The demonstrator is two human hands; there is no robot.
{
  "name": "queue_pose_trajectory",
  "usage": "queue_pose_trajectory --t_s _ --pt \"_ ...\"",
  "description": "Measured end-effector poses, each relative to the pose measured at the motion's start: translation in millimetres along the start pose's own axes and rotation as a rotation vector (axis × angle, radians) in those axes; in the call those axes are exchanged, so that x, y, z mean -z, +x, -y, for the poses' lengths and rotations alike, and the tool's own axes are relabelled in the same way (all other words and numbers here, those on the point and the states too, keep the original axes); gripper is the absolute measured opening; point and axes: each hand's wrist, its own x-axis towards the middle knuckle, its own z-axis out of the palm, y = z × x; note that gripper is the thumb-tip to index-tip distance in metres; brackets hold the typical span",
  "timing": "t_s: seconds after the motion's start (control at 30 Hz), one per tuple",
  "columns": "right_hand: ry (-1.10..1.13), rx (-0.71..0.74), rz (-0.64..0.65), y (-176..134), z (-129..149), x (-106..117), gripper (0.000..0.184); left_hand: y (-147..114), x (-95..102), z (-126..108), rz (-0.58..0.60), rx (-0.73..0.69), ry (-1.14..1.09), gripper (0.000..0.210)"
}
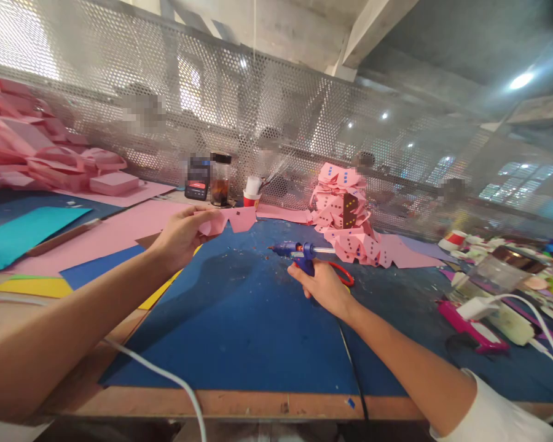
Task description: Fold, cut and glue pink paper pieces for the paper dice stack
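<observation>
A dark-lidded jar [220,185] stands beside a phone [197,179].

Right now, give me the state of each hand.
Left hand: closed, pinching a pink paper piece.
Right hand: closed, gripping a blue glue gun.

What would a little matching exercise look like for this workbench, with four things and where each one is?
Things
1. Glue gun
2. Small pink paper piece
3. Teal sheet
4. Tall stack of dotted pink paper

Places
A. At the picture's left edge
B. In the right hand
C. In front of the perforated panel
D. In the left hand

Pairs: 1-B, 2-D, 3-A, 4-C
</observation>
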Motion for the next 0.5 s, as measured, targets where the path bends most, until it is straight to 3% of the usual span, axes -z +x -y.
queue_pose_trajectory --t_s 0.27,0.5 --pt "-0.025 0.009 0.063 21.7 0.0 -6.3 0.033 13.7 9.8 5.8 -0.086 0.041 -0.091 0.031" --pt "-0.112 0.015 0.094 47.9 3.4 -17.3 0.031 15.5 11.1 7.9 -0.079 0.047 -0.095 0.035"
